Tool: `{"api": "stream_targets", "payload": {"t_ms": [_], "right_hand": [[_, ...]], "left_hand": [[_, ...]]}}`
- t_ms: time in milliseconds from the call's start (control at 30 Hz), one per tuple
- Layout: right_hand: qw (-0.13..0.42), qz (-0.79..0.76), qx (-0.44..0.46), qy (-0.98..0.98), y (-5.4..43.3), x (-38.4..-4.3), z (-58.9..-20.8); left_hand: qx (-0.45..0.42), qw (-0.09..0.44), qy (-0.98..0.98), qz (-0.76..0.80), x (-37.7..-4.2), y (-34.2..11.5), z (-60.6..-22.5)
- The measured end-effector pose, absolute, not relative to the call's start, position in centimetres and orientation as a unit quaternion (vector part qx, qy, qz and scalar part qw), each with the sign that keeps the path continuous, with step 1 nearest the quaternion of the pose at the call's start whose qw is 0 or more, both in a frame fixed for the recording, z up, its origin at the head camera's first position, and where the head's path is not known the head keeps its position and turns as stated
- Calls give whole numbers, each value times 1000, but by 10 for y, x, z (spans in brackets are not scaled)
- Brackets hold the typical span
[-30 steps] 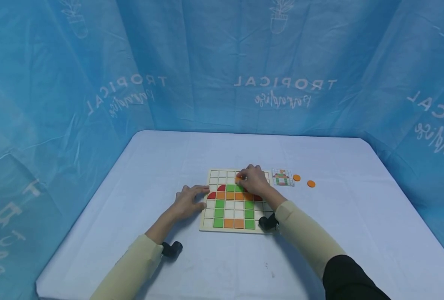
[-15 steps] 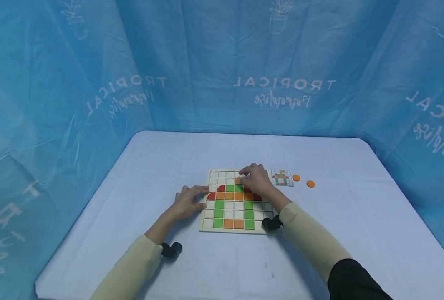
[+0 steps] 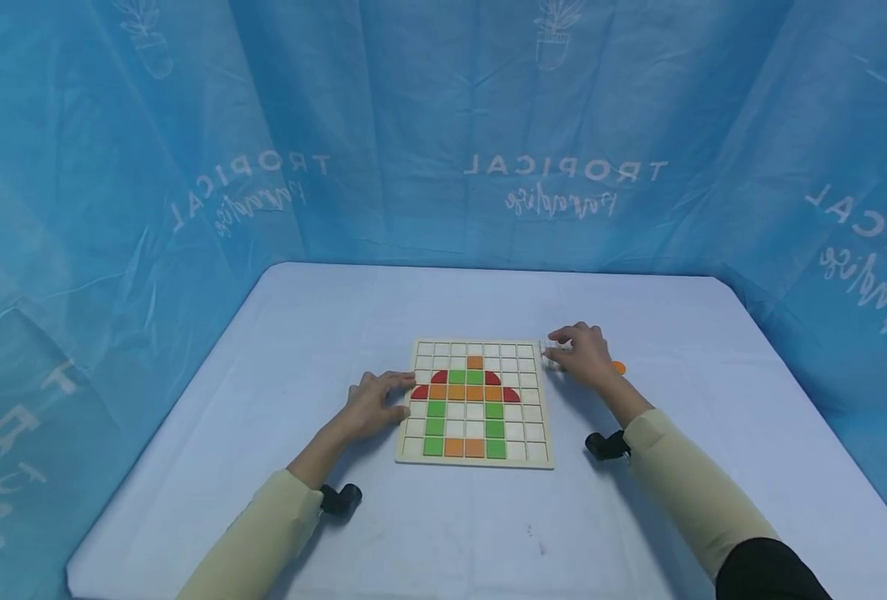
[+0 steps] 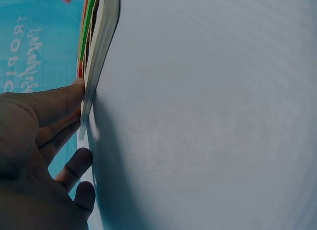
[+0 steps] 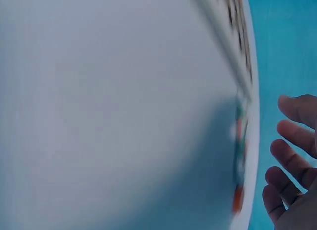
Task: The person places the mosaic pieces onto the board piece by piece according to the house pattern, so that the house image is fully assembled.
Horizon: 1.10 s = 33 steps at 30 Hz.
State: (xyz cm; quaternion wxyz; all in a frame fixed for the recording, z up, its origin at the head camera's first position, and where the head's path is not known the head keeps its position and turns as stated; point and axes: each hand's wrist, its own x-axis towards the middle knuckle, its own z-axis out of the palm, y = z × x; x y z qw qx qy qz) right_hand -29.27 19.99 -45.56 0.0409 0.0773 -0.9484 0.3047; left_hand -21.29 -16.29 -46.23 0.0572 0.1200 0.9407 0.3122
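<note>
A pale wooden grid board (image 3: 531, 435) lies flat on the table. Red quarter-round, green and orange pieces fill part of its cells, with one orange square piece (image 3: 475, 362) at the top of the pattern. My left hand (image 3: 368, 404) rests at the board's left edge, thumb and fingers touching it. Beyond the right edge, my right hand (image 3: 584, 354) hovers with relaxed, parted fingers and nothing between them. Under it lies a small pattern card (image 3: 545, 348), mostly hidden. An orange disc (image 3: 619, 367) shows just past this hand; in the right wrist view the card (image 5: 240, 145) is blurred.
A white cloth covers the table (image 3: 443, 533). Blue printed curtains (image 3: 413, 125) hang behind it and along both sides. Each wrist carries a black camera, one on the left (image 3: 342, 501) and one on the right (image 3: 606, 447).
My right hand has let go of the orange square piece on the board and moved right, over the card, covering one orange disc. The left hand has stayed in place.
</note>
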Motion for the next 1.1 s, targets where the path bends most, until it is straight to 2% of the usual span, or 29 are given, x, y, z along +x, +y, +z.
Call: {"api": "stream_targets", "payload": {"t_ms": [400, 733, 1100], "right_hand": [[29, 278, 37, -959, 253, -290, -468], [8, 257, 29, -966, 258, -290, -471], [25, 245, 43, -968, 259, -291, -474]], "left_hand": [[125, 47, 937, 322, -212, -162, -462], [120, 60, 937, 324, -213, -162, -463], [133, 50, 937, 320, -212, -165, -462]]}}
